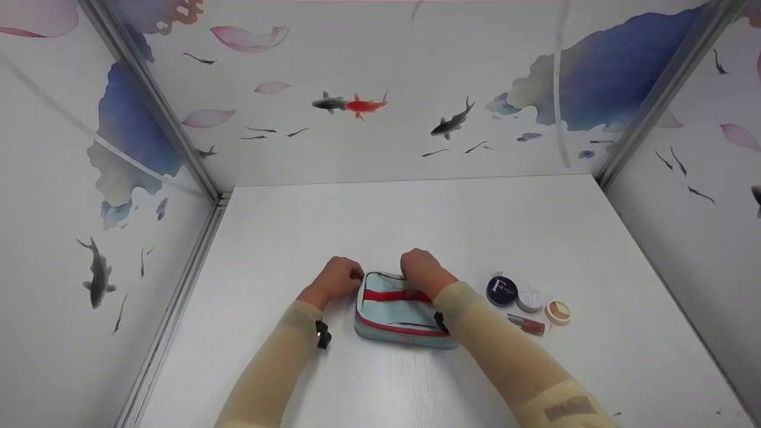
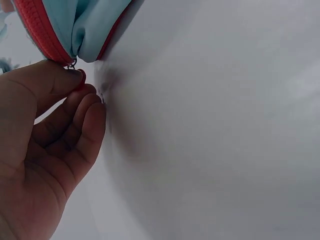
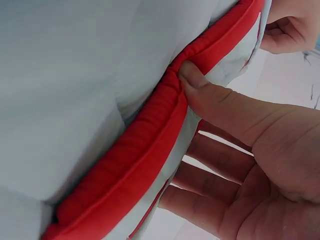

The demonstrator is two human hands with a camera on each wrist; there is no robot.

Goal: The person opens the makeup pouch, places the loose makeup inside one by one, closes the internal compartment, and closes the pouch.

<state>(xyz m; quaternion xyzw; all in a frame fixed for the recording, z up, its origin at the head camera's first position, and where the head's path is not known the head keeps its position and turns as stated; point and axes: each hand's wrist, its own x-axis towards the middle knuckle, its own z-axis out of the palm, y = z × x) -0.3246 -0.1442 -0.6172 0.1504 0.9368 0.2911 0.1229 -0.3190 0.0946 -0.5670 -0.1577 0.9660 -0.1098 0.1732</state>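
The person's left hand [image 1: 340, 278] is drawing thumb and fingertip together, pinching a red zip pull [image 2: 82, 79] at the bag's corner, while its other fingers are curling loosely below. The right hand [image 1: 423, 272] is spreading wider, pressing its thumb on a red strap [image 1: 385, 295] and reaching its fairly straight fingers behind the edge, so that it is gripping the bag between them. The light-blue bag [image 1: 395, 310] itself is lying between the hands and a little nearer the body.

The step in hand appears to be working the zip [image 2: 41, 30]; which way the pull is going, the pictures are not showing. The next move seems to be calling for the left hand's firm pinch, with the right hand bracing the bag against dragging.

Beyond the right hand, on its outer side, a dark round case [image 1: 502, 291], a white round container [image 1: 529, 299], a tan-topped pot [image 1: 557, 312] and a reddish tube [image 1: 526, 324] are resting close together on the white bench [image 1: 285, 226].
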